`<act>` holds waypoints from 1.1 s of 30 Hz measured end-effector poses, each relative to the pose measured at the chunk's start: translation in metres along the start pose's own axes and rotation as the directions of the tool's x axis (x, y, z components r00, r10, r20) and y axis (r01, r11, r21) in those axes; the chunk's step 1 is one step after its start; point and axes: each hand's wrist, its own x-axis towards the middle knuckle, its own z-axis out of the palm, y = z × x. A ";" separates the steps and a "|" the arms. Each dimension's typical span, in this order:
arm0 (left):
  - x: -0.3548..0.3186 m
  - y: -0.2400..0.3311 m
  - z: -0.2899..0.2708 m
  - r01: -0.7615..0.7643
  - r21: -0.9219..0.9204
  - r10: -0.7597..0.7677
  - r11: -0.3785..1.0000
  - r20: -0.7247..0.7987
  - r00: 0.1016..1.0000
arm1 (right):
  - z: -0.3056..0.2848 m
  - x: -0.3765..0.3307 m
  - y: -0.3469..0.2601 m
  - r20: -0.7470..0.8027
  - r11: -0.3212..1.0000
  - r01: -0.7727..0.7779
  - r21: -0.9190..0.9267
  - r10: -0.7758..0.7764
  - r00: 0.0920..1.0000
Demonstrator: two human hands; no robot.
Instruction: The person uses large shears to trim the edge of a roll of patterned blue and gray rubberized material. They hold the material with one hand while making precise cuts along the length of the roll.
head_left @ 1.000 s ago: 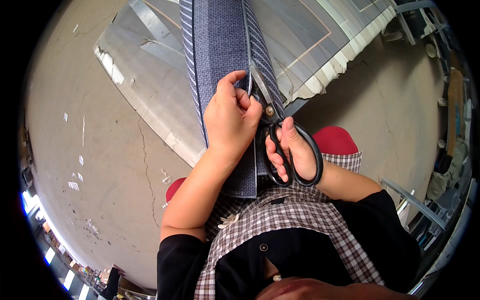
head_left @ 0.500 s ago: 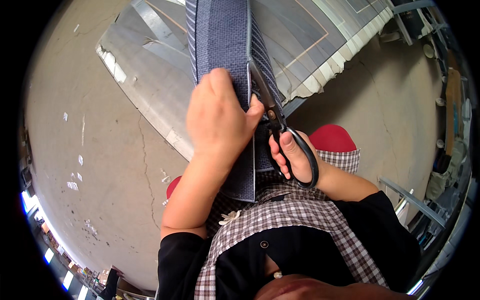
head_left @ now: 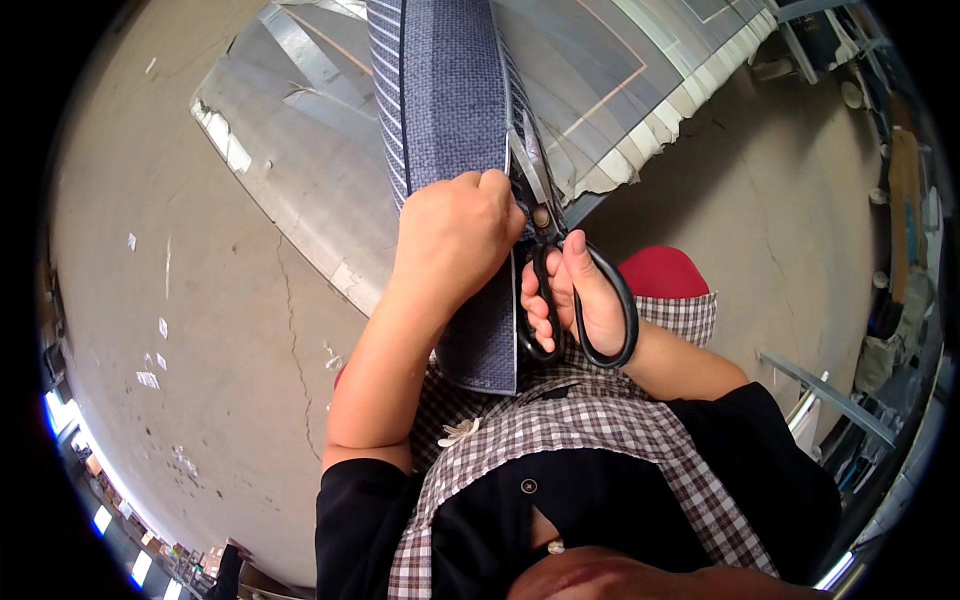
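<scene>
The left hand [head_left: 455, 235] is closed in a grip on the blue woven fabric strip [head_left: 445, 110], pinching it at its right edge. The strip runs from the far edge of the view down to the person's lap, with a striped band along its left side. The right hand [head_left: 575, 300] is closed through the black handles of the scissors [head_left: 560, 270], whose blades point far, along the strip's right edge, just beside the left hand. The left hand hides part of the strip and the blade base. Behind lies a grey worktable [head_left: 300, 160] with layered sheets. A red stool [head_left: 665, 272] shows near the right forearm. The concrete floor [head_left: 180, 330] on the left is cracked.
</scene>
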 end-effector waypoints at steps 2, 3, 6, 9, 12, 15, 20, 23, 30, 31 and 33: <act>0.002 -0.001 0.002 -0.012 -0.041 0.012 0.999 -0.009 1.000 | -0.001 0.000 0.001 -0.069 0.998 0.024 -0.056 -0.028 0.997; 0.002 -0.002 0.003 -0.018 -0.061 0.017 0.998 -0.015 1.000 | 0.000 0.000 0.000 -0.087 0.995 0.034 -0.089 -0.042 0.995; 0.004 -0.004 0.003 -0.016 -0.110 0.015 0.994 -0.017 1.000 | -0.003 0.002 -0.001 -0.119 0.987 0.016 -0.160 -0.035 0.992; -0.001 -0.005 0.000 -0.013 -0.132 0.013 0.991 0.001 1.000 | -0.002 -0.001 0.007 -0.128 0.980 0.019 -0.198 -0.045 0.991; -0.003 -0.005 -0.001 -0.020 -0.135 0.019 0.991 -0.013 1.000 | 0.005 -0.001 0.009 -0.138 0.988 0.063 -0.142 -0.083 0.987; -0.007 -0.006 0.000 -0.018 -0.158 0.017 0.987 -0.007 1.000 | 0.011 -0.003 0.004 -0.148 0.996 0.058 -0.074 -0.068 0.987; 0.002 0.000 0.006 -0.019 -0.168 0.014 0.986 -0.029 0.999 | 0.003 -0.001 -0.005 -0.142 0.955 0.101 -0.279 -0.144 0.979; 0.008 0.000 0.009 -0.019 -0.166 0.014 0.986 -0.034 0.999 | -0.007 0.001 -0.008 -0.123 0.952 0.074 -0.296 -0.115 0.986; 0.011 -0.015 -0.024 0.263 -0.141 -0.187 0.955 0.404 0.896 | -0.003 0.020 -0.021 0.035 0.993 -0.096 -0.073 0.099 0.995; 0.014 -0.015 -0.013 0.199 -0.125 -0.151 0.972 0.319 0.936 | -0.034 0.029 -0.018 0.164 0.990 -0.014 -0.141 0.038 0.986; 0.021 -0.011 0.001 0.188 -0.124 -0.145 0.974 0.298 0.943 | -0.043 0.030 -0.007 -0.044 0.981 0.085 -0.173 -0.094 0.995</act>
